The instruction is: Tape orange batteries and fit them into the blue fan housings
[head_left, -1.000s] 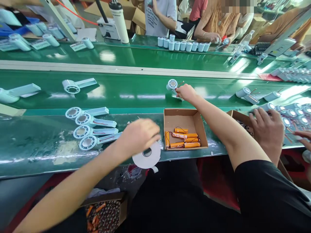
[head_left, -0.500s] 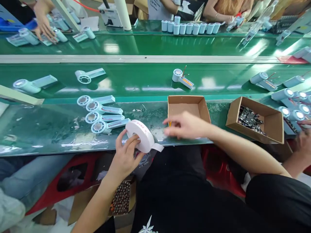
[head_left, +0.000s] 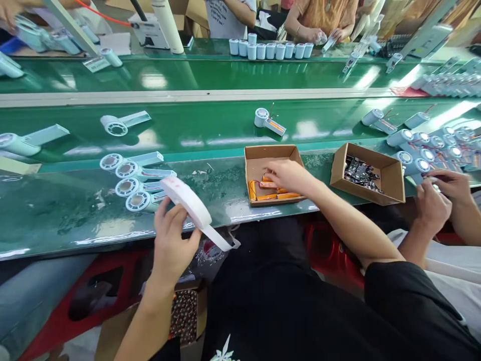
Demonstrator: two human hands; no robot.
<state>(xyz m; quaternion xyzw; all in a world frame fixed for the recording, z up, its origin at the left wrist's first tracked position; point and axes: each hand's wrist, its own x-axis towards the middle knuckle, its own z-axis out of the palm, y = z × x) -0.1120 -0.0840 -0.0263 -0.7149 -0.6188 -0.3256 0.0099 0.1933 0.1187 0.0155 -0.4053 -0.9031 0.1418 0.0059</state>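
My left hand (head_left: pixel 175 233) grips a roll of white tape (head_left: pixel 188 200), tilted, with its loose end hanging toward my lap. Inside a shallow cardboard box (head_left: pixel 248 165), my right hand (head_left: pixel 287 175) has its fingers bent down and closed at an orange battery (head_left: pixel 266 178); the fingertips are partly hidden. More orange batteries with thin wires, one of them an upright battery (head_left: pixel 252 190), lie around the fingers. Left of the tape, several light-blue fan-like devices (head_left: pixel 128 186) with open handles lie in a row on the bench (head_left: pixel 75 215).
A cardboard box of small dark parts (head_left: pixel 396 178) stands to the right, near a co-worker's hands (head_left: pixel 432 200) and many light-blue housings. Beyond the bench, a green conveyor (head_left: pixel 195 125) carries several devices. Below sits a box of small brown parts (head_left: pixel 184 313).
My right hand has moved down into the cardboard box among the batteries. The tape roll is turned more edge-on, and a longer strip hangs from it. The view has shifted.
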